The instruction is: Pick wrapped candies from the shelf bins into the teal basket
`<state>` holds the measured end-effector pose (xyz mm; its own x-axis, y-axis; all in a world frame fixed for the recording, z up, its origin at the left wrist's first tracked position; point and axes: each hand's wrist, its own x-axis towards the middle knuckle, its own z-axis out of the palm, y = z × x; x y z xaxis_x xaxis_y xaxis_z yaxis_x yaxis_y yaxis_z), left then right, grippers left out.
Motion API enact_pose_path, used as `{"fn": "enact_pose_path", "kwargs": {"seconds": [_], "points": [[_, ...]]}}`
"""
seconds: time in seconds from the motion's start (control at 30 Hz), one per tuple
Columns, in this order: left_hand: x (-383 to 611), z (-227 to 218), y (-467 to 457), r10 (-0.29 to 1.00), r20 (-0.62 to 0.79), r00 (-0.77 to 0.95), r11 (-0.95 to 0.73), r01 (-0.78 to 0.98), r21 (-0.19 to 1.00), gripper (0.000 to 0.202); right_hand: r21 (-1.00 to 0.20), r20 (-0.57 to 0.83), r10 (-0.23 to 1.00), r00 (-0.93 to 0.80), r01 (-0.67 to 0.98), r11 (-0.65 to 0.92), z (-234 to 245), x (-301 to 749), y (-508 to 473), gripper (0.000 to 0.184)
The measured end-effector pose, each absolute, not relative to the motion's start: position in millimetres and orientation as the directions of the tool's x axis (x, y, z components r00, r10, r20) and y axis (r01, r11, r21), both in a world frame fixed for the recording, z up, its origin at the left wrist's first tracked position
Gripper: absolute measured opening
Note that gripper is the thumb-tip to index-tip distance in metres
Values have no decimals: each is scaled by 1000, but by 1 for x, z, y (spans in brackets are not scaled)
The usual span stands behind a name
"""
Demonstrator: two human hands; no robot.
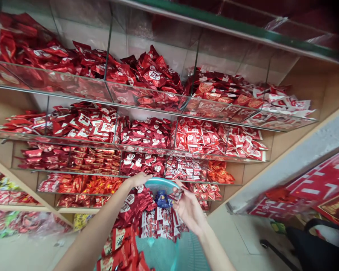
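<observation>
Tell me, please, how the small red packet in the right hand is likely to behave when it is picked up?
The small red packet looks like glossy film, so it may feel slippery between the fingertips of the right hand. It is probably light, since similar packets lie heaped loosely in clear bins. Being flat, it would likely slide, not roll.

both hands [141,180] [190,210] at a teal basket [169,256] of red packets [158,222], below stocked shelves [147,101]
</observation>
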<state>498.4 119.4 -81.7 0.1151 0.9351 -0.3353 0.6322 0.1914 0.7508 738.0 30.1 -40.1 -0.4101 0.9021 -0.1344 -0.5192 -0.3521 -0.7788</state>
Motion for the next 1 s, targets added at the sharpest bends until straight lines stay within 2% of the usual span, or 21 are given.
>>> {"fn": "enact_pose_path", "kwargs": {"seconds": [0.13,0.37,0.47,0.57,0.7,0.8,1.0], "points": [[498,-85,119,936,-331,120,192,614,766,52,-759,-159,871,-464,-507,-408,-39,724,9,42],[496,-89,122,934,-335,122,195,612,766,51,-856,-138,857,-497,-375,-356,-43,720,-13,59],[496,-89,122,933,-339,121,197,616,763,50,-913,-166,874,-456,-263,-311,-50,721,-14,63],[496,-89,122,935,-335,121,193,618,762,50,-947,-197,890,-411,-156,-282,-59,723,-13,60],[496,-90,121,935,-333,124,191,615,765,51,-956,-204,889,-410,-112,-271,-70,731,-9,54],[496,-90,121,934,-333,127,190,615,765,52,-957,-213,895,-391,-101,-272,-78,737,-6,52],[494,-90,122,935,-326,139,176,617,767,52,-941,-262,942,-211,-160,-298,-72,753,3,39]]}}
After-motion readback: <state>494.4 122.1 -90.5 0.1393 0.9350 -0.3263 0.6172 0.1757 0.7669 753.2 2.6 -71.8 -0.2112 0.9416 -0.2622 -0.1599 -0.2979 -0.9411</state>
